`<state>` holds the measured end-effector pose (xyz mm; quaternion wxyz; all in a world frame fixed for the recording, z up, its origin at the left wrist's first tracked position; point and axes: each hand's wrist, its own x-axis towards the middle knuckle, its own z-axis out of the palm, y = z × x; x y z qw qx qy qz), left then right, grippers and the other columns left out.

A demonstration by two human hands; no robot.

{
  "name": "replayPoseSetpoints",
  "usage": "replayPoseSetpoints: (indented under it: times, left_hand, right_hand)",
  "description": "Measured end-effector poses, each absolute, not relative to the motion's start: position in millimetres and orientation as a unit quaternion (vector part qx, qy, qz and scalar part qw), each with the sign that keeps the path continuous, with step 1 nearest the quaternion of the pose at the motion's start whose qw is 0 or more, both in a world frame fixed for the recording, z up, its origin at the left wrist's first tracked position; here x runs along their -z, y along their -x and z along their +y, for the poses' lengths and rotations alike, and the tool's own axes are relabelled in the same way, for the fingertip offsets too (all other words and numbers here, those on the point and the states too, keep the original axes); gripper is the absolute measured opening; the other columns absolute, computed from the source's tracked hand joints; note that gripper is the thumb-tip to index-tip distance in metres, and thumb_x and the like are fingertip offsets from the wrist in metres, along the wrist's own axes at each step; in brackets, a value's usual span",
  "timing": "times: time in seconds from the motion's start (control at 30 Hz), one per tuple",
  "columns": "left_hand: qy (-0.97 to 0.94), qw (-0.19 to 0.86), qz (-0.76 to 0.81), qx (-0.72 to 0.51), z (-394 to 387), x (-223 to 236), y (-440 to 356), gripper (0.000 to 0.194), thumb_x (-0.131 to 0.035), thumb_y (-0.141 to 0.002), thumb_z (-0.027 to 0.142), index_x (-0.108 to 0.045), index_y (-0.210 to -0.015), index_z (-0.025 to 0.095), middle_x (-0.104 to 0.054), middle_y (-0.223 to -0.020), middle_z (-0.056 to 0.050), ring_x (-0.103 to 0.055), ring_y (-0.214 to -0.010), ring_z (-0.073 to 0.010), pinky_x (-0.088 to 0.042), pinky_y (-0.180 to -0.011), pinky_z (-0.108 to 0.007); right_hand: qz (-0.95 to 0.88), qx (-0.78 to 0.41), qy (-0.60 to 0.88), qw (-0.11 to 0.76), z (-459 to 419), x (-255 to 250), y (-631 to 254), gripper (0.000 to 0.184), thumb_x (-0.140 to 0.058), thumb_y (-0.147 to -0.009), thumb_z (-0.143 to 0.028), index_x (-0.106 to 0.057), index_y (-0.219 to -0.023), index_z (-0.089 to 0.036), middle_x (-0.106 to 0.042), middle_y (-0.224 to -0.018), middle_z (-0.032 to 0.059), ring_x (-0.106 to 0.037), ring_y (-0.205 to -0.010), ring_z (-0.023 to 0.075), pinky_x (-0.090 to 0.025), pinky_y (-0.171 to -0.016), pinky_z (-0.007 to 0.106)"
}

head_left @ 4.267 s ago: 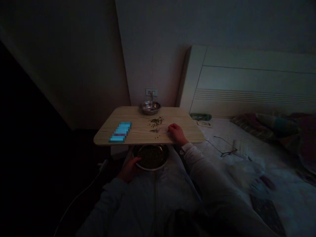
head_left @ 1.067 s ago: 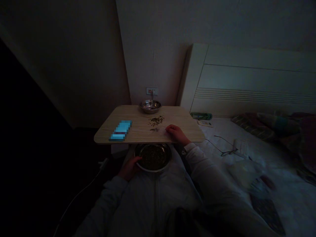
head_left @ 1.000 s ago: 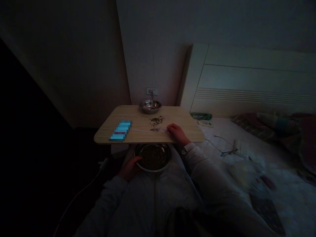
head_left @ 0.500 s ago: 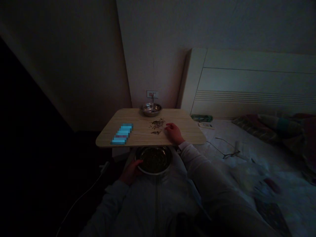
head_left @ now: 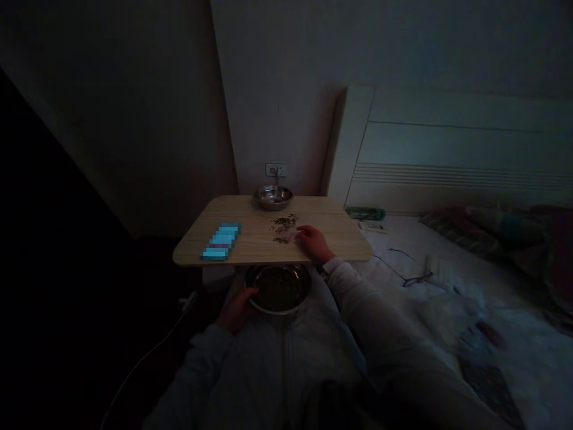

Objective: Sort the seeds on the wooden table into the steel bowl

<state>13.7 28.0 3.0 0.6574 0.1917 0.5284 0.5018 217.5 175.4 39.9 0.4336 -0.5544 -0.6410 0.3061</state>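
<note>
On my lap, partly under the table edge, sits a wide metal bowl point(head_left: 280, 309) holding a dark mass of small grains. My left hand point(head_left: 237, 309) grips its left rim, thumb over the edge. Over the small wooden table point(head_left: 250, 245), my right hand point(head_left: 316, 242) is beside scattered dark green, bean-like grains point(head_left: 286, 221). Its index finger is stretched out, apart from the fingers below it. A faint pale blur lies between the fingertips and the grains; I cannot make out anything held. A smaller shiny metal bowl point(head_left: 273, 199) stands at the table's back edge.
A phone with a lit, pixelated screen point(head_left: 221, 242) lies on the table's left. To the right, a bed holds eyeglasses point(head_left: 416, 279), a remote point(head_left: 372, 227), a green object point(head_left: 366, 213) and bedding point(head_left: 501, 230). A wall socket point(head_left: 276, 169) is behind; a white cable point(head_left: 147, 355) runs lower left.
My right hand has gone from a pinch to a stretched finger, shifting slightly left toward the grains. Grains nearest it have been rearranged. My left hand keeps its hold on the bowl.
</note>
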Motion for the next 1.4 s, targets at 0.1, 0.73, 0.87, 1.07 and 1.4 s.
replayPoseSetpoints:
  times: [0.1, 0.73, 0.87, 1.07, 1.4]
  left_hand:
    - [-0.188, 0.660, 0.528, -0.499, 27.2, -6.0, -14.9, 0.012, -0.061, -0.070, 0.011, -0.068, -0.079, 0.015, -0.076, -0.079, -0.008, -0.071, -0.092, -0.0278, -0.057, -0.069, -0.032]
    - [-0.172, 0.666, 0.527, -0.499, 30.0, -0.4, -13.1, 0.014, -0.059, -0.074, 0.011, -0.067, -0.084, 0.015, -0.077, -0.086, -0.010, -0.069, -0.098, -0.0292, -0.057, -0.078, -0.037]
    - [-0.171, 0.670, 0.518, -0.504, 31.2, 4.0, -11.8, 0.018, -0.061, -0.072, 0.011, -0.067, -0.088, 0.015, -0.077, -0.089, -0.010, -0.068, -0.101, -0.0299, -0.057, -0.080, -0.039]
    - [-0.165, 0.674, 0.514, -0.505, 33.0, 6.6, -11.0, 0.019, -0.061, -0.072, 0.011, -0.066, -0.090, 0.016, -0.077, -0.090, -0.009, -0.069, -0.099, -0.0291, -0.057, -0.080, -0.039]
    - [-0.174, 0.668, 0.517, -0.506, 31.1, 4.9, -11.4, 0.015, -0.061, -0.073, 0.011, -0.066, -0.086, 0.015, -0.076, -0.093, -0.011, -0.068, -0.103, -0.0297, -0.058, -0.079, -0.039]
  right_hand:
    - [-0.636, -0.335, 0.538, 0.441, 174.1, -41.0, -217.9, 0.020, -0.057, -0.072, -0.014, -0.068, -0.088, -0.018, -0.070, -0.077, 0.0018, -0.062, -0.075, 0.0141, -0.047, -0.081, 0.029]
    - [-0.609, -0.407, 0.507, 0.455, 168.6, -43.3, -217.8, 0.018, -0.055, -0.068, -0.011, -0.066, -0.080, -0.018, -0.068, -0.067, -0.0010, -0.060, -0.064, 0.0119, -0.045, -0.071, 0.026]
    - [-0.604, -0.408, 0.513, 0.453, 167.0, -45.4, -217.1, 0.019, -0.054, -0.068, -0.009, -0.066, -0.079, -0.018, -0.067, -0.065, -0.0018, -0.059, -0.064, 0.0114, -0.044, -0.070, 0.025]
    - [-0.619, -0.423, 0.504, 0.429, 160.0, -51.7, -217.2, 0.015, -0.055, -0.066, -0.011, -0.066, -0.075, -0.017, -0.067, -0.064, -0.0015, -0.056, -0.060, 0.0110, -0.043, -0.065, 0.024]
    - [-0.628, -0.415, 0.509, 0.417, 158.0, -54.8, -217.9, 0.012, -0.056, -0.065, -0.013, -0.066, -0.071, -0.017, -0.065, -0.060, -0.0026, -0.054, -0.059, 0.0109, -0.041, -0.065, 0.024]
